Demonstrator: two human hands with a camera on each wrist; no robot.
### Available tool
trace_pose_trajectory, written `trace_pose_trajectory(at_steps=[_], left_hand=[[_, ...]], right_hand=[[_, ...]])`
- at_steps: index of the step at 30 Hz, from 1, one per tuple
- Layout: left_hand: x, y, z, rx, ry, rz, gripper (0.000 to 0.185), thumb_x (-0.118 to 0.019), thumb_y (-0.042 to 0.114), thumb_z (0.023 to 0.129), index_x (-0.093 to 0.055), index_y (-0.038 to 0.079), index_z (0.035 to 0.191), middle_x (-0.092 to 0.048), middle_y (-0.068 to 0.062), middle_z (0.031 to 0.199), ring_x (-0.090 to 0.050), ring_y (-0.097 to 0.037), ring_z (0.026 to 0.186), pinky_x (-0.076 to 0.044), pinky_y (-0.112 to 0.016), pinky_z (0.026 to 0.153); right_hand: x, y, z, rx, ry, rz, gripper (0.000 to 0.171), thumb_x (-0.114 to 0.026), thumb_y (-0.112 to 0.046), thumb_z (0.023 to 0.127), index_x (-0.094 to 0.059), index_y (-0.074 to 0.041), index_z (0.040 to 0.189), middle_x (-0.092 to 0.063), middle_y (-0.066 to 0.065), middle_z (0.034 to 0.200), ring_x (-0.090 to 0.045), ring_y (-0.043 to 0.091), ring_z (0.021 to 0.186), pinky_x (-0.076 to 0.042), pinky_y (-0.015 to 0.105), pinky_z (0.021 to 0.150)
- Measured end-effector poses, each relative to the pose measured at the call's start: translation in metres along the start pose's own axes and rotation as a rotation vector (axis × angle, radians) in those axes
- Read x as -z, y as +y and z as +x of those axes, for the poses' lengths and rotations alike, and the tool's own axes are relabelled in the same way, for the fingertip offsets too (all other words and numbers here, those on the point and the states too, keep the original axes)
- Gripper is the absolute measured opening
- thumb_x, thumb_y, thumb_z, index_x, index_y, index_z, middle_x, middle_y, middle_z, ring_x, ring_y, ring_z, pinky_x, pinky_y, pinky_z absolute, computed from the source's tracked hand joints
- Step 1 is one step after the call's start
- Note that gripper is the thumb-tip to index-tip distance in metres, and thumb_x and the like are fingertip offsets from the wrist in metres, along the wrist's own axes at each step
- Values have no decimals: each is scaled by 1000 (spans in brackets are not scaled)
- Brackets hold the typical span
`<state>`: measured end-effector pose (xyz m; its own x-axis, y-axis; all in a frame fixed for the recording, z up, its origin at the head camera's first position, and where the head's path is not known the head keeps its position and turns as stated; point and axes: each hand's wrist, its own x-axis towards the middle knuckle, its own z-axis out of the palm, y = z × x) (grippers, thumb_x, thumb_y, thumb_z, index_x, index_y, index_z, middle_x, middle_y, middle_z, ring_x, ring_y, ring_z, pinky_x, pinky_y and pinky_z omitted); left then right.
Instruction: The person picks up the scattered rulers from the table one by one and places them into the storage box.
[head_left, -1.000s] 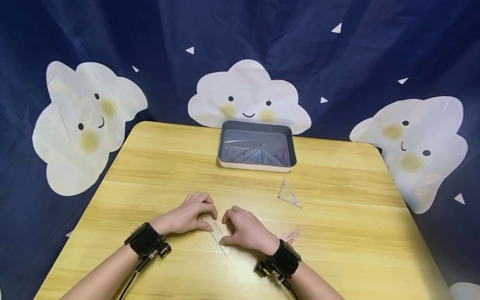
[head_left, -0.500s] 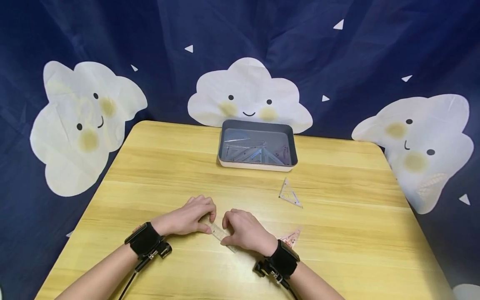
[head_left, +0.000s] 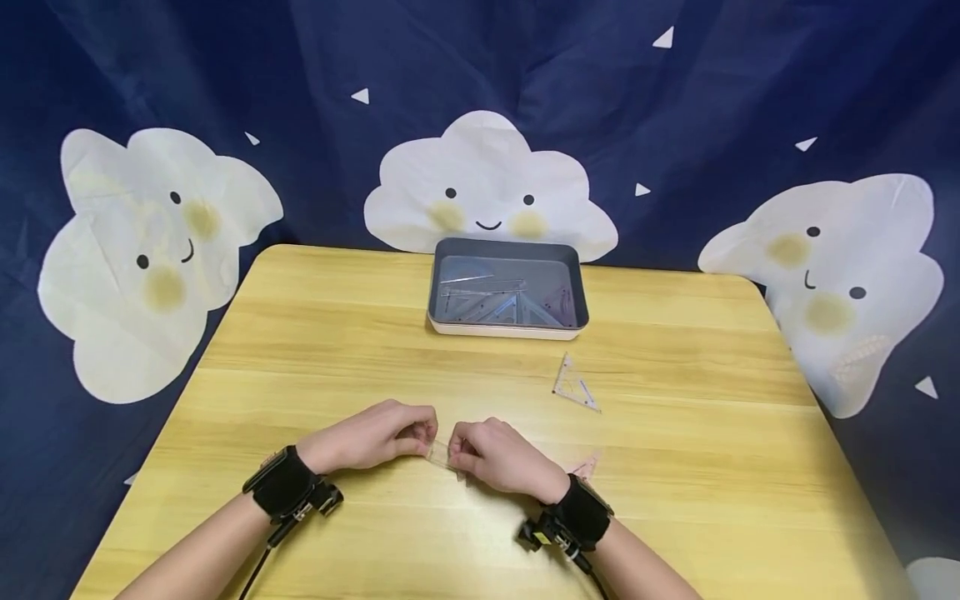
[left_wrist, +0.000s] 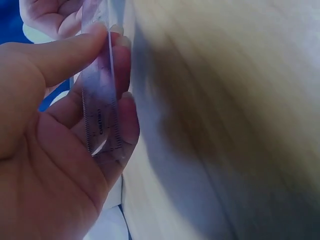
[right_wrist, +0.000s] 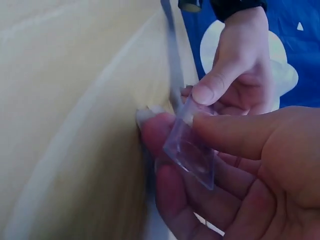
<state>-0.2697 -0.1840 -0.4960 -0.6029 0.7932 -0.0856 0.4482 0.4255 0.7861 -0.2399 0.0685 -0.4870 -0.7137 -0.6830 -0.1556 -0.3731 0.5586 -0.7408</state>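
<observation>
Left hand (head_left: 375, 435) and right hand (head_left: 501, 457) met low centre of the head view, each pinching one end of a clear plastic straight ruler (head_left: 442, 454) between thumb and fingertips. Ruler lifted just off the pale wooden surface (head_left: 675, 467), likely shared between hands for a steadier grip. Two clear plastic set squares lying right of centre (head_left: 574, 385) and beside the right wrist (head_left: 585, 467). Grey rectangular tray (head_left: 444, 275) upper centre, holding more clear rulers.

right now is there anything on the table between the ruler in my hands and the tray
Nothing visible blocks it. The clear ruler is pinched between your left hand and right hand, and the bare table runs straight up to the tray. The small set square lies off to the right of that line.
</observation>
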Motion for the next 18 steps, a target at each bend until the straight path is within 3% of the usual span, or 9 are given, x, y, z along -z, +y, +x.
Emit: trace_pose_trajectory(at_steps=[6,13,18], left_hand=[[2,4,1,-5,46,16,12,-70,17,102,-69,16,114,-67,14,96,-62,-3,87,-55,-27,82],[6,12,11,-29,126,81,28,-82,17,92,-69,12,117,-64,9,96,-59,-6,84,-55,-26,77],[10,17,20,-33,169,108,27,-81,16,93,-69,12,118,-68,7,100,-62,-8,88,-56,-26,80]], right_hand=[[16,4,-4,-18,-38,136,12,-59,-11,107,-68,-12,99,-70,1,72,-63,5,60,-49,21,65],[37,13,-7,-43,-44,293,14,-58,-10,108,-70,-3,104,-74,7,79,-72,26,70,-59,31,64],[50,17,-9,-24,27,278,10,-64,-12,105,-69,-3,107,-75,10,83,-70,26,72,-56,28,65]])
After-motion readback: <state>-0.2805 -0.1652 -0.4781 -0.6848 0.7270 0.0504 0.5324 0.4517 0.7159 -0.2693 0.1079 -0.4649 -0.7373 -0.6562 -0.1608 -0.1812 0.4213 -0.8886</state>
